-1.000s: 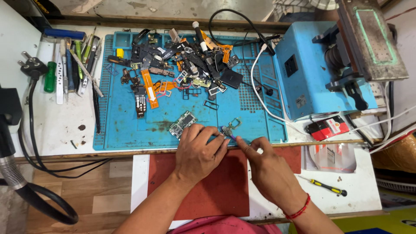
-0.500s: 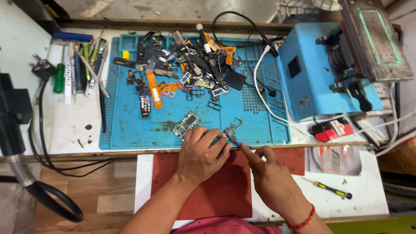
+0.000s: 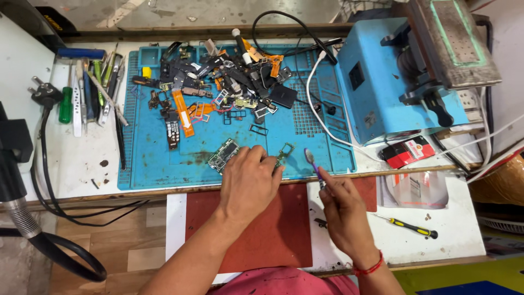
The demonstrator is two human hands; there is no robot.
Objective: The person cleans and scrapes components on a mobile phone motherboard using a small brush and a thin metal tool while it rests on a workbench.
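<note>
Bare blue mat [image 3: 164, 169] at centre-left is giving you passage; the parts pile [image 3: 218, 87] and blue machine [image 3: 382, 87] are blocking the upper frame.

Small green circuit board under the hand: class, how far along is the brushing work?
Done: cannot tell; no cleaned part shows apart. In hand: the left hand pins a small green board on the blue mat; the right hand holds a brush beside it. Left: a parts pile lies untouched.
</note>
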